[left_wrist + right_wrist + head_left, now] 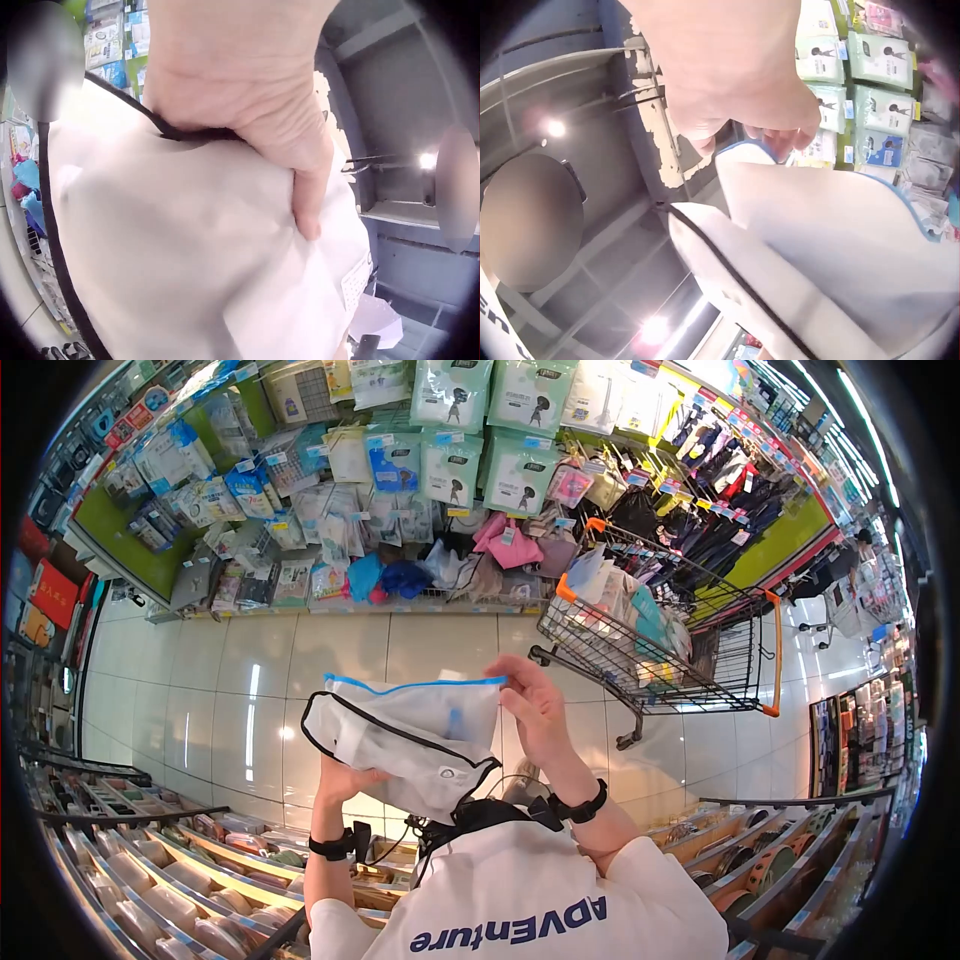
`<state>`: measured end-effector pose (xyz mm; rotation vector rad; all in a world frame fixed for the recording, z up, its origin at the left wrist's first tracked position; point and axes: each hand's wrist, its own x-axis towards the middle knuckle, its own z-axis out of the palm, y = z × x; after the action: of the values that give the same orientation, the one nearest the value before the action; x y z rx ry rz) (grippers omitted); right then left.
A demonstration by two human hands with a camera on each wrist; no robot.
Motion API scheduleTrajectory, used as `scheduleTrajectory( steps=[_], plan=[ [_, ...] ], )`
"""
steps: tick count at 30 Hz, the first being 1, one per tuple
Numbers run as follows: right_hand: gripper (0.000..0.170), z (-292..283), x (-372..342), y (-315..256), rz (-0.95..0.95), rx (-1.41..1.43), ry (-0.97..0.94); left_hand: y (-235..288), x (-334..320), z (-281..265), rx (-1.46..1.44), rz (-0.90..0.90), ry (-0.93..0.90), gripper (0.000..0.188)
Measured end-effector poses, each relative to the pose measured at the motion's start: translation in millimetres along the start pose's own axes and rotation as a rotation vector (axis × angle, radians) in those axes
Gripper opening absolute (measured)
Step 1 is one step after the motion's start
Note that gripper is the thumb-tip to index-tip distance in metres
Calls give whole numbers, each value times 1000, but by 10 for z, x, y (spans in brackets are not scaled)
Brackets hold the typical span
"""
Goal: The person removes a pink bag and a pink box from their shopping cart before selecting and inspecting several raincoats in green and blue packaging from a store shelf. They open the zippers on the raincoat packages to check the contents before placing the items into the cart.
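A white bag with black piping is held up in front of the chest. Along its far side shows a translucent white pouch with a blue zip edge. My left hand grips the black-trimmed bag low on its left; in the left wrist view the thumb lies on the white fabric and the other fingers are hidden behind it. At the pouch's upper right corner, my right hand pinches the end of the blue edge. From the right wrist, the fingers curl at that blue edge.
A wire shopping cart with orange corners, loaded with packages, stands ahead to the right. Behind it runs a shelf of hanging packets. Slatted racks of bowls and dishes flank me close by on both sides. Pale floor tiles lie between.
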<state>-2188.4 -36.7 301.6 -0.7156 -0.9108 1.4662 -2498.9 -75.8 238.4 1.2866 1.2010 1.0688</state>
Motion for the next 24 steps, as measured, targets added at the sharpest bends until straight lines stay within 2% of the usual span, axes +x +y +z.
scheduleTrajectory(
  steps=[4,6,7,8,9,10,11,14,16,17,18,20,22,24],
  plan=[
    [64,74,-5,421,69,-143,-108,-208,22,-284,31,36,42,100],
    [71,175,-104,576,67,-538,-355,-275,68,-374,19,45,53,102],
    [62,296,-142,621,79,-459,-328,-253,98,-391,-64,-9,61,101],
    [62,325,-142,658,83,-458,-323,-229,117,-406,-146,-67,69,100],
    [55,340,-116,706,223,-495,-312,-207,136,-376,-336,-32,103,98],
    [48,347,-94,761,361,-529,-302,-195,164,-373,-334,-33,101,98],
    [33,393,-90,867,168,-569,-250,-188,186,-389,-392,-55,89,96],
    [27,487,-112,994,190,-563,-148,-211,239,-508,-434,-106,21,88],
    [25,547,-131,1137,180,-479,-77,-348,290,-577,-411,-198,98,81],
    [23,560,-133,1189,171,-395,-12,-373,308,-580,-397,-157,119,68],
    [23,564,-125,1226,173,-394,-13,-392,327,-595,-398,-158,121,68],
    [20,588,-106,1264,124,-596,20,-310,361,-593,-251,-148,201,58],
    [21,629,-100,1308,120,-545,42,-485,332,-696,-219,-147,180,52],
    [23,665,-96,1316,79,-577,10,-632,277,-795,-319,-162,180,52]
  ],
)
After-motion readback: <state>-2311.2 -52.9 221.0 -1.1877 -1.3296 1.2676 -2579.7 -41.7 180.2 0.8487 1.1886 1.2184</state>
